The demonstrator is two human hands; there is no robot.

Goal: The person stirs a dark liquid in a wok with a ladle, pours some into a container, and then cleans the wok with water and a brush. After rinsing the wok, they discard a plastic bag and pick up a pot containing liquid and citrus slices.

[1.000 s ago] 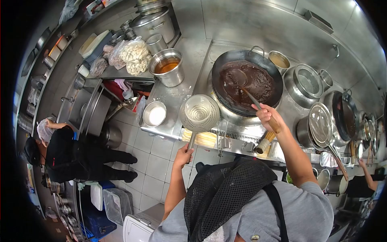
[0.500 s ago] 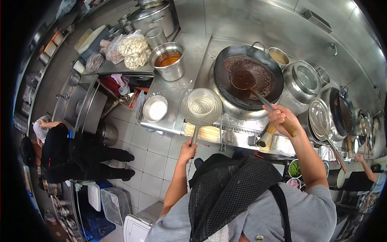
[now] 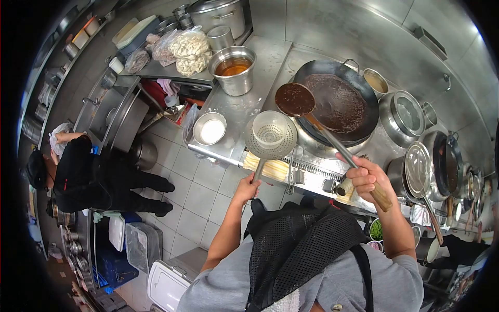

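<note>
My left hand (image 3: 246, 188) is closed around the handle of a round perforated strainer (image 3: 289, 143), held level at the counter's front edge. A clear plastic container (image 3: 268, 122) sits upright on the strainer. My right hand (image 3: 370, 179) grips the wooden end of a long-handled ladle (image 3: 335, 139). Its bowl is full of dark brown sauce (image 3: 294, 99) and hangs over the left rim of the wok, just behind the container. In the black wok (image 3: 372, 106) lies more of the same dark sauce, with small bubbles on its surface.
A metal bowl of white stuff (image 3: 224, 127) and a pot of amber liquid (image 3: 248, 83) stand on the counter at left. Right of the wok are metal pots (image 3: 387, 122) and a mesh strainer (image 3: 417, 167). A person in black (image 3: 86, 174) stands at far left.
The ladle has come up out of the wok, full of sauce, and moved left toward the container. My left hand still holds the strainer. The whole view has shifted slightly.
</note>
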